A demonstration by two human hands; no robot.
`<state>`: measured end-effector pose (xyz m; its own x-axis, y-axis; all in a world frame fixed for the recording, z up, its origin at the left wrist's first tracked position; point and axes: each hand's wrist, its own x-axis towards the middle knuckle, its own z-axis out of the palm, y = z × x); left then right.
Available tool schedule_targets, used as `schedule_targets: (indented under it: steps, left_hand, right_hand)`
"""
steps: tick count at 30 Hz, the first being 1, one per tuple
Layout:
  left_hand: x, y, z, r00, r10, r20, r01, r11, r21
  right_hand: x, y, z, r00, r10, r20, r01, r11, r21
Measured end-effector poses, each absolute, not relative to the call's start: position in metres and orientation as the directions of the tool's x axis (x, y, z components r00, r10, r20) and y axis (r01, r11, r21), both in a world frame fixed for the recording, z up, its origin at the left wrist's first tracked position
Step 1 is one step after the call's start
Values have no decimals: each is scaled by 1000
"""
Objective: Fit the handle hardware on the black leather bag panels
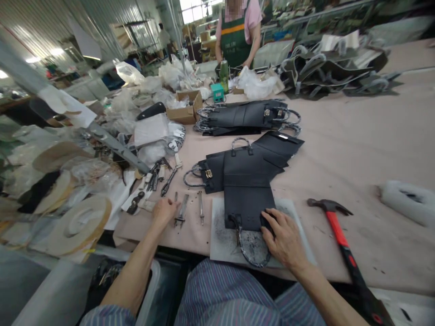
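My left hand (pixel 165 212) is low over the table's left side, its fingers drawn together by several slim metal hand tools; what they pinch, if anything, is hidden. Beside its fingertips lies a metal tool with a forked end (pixel 182 210), and a thinner metal rod (pixel 201 208) rests farther right. My right hand (pixel 283 233) grips the near right corner of a black leather bag panel (pixel 249 203), thumb and fingers closed about a handle tab. This panel's wrapped loop handle (pixel 253 262) hangs over a grey slab (pixel 219 240) underneath.
A red-handled claw hammer (pixel 335 222) lies to the right. More black bag panels (pixel 238 115) are stacked beyond. Pliers (pixel 170 179), tape rolls (pixel 81 222) and a cardboard box (pixel 188 108) are at left. A person in an apron (pixel 234 40) stands across the table.
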<state>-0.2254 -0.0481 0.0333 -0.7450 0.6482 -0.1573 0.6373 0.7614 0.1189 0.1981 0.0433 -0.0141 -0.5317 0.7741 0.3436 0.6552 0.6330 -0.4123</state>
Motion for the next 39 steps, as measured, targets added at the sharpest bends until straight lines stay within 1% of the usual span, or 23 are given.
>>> schedule_targets:
  steps: [4, 5, 6, 7, 8, 9, 10, 11, 12, 13, 15, 17, 19, 23, 27, 31, 39]
  left_hand:
    - [-244, -21, 29, -679, 653, -337, 663, 742, 102]
    - [-246, -17, 28, -664, 637, -390, 653, 749, 113]
    - [-248, -13, 28, -655, 612, -444, 618, 771, 151]
    - [-249, -11, 29, -646, 582, -494, 554, 802, 221]
    - [-248, -11, 32, -630, 561, -537, 461, 827, 323]
    - [-246, -11, 35, -606, 562, -562, 343, 823, 453]
    - [-242, -13, 40, -581, 591, -559, 218, 775, 593]
    - [-234, -14, 46, -557, 635, -535, 102, 692, 715]
    - [-224, -16, 51, -540, 680, -496, 9, 594, 805]
    - [-210, -16, 57, -531, 721, -444, -57, 493, 868]
    - [-173, -14, 63, -513, 783, -352, -128, 336, 933]
    - [-130, -8, 64, -465, 835, -293, -151, 251, 956]
    - [-87, 1, 57, -396, 887, -237, -109, 211, 971]
    - [-30, 19, 34, -244, 967, -68, 104, 96, 990]
    - [-16, 21, 20, -191, 981, 24, 276, 31, 961]
    - [-14, 17, 16, -176, 982, 68, 368, 1, 930]
    - [-9, 18, 9, -165, 982, 88, 427, -9, 904]
  right_hand:
    - [196, 41, -7, -527, 786, 321, 658, 617, -432]
    - [196, 41, -5, -523, 792, 314, 660, 610, -439]
    - [195, 41, -3, -519, 798, 307, 663, 602, -445]
    - [194, 41, -1, -515, 803, 300, 665, 595, -451]
    - [194, 41, 1, -511, 808, 294, 668, 588, -456]
    - [194, 41, 2, -508, 812, 287, 670, 582, -461]
    - [193, 40, 4, -506, 815, 282, 671, 577, -465]
    - [193, 40, 5, -504, 818, 278, 671, 573, -470]
    - [193, 40, 6, -501, 821, 275, 672, 569, -475]
    - [193, 40, 6, -497, 824, 273, 672, 565, -479]
    - [193, 40, 6, -493, 827, 271, 670, 560, -488]
    - [193, 40, 6, -489, 830, 268, 670, 554, -494]
    - [193, 40, 7, -485, 834, 264, 672, 548, -497]
    - [194, 41, 8, -486, 837, 251, 676, 542, -500]
    - [194, 41, 9, -478, 842, 249, 671, 534, -515]
    - [195, 42, 9, -469, 846, 253, 661, 526, -536]
    - [196, 43, 12, -474, 847, 240, 659, 522, -542]
